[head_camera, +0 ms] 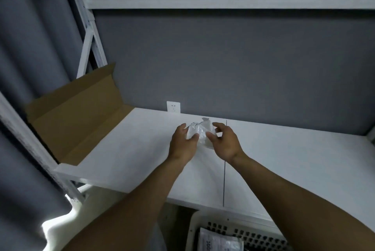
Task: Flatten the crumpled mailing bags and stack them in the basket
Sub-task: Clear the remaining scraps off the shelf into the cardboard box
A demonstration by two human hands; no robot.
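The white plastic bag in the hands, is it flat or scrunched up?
Scrunched up. The white plastic mailing bag is a wrinkled ball between the left hand and right hand over the white table.

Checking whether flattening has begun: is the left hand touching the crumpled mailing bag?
Touching. The head view shows the left hand with thumb and fingers pressed around the left side of the crumpled mailing bag, no gap visible.
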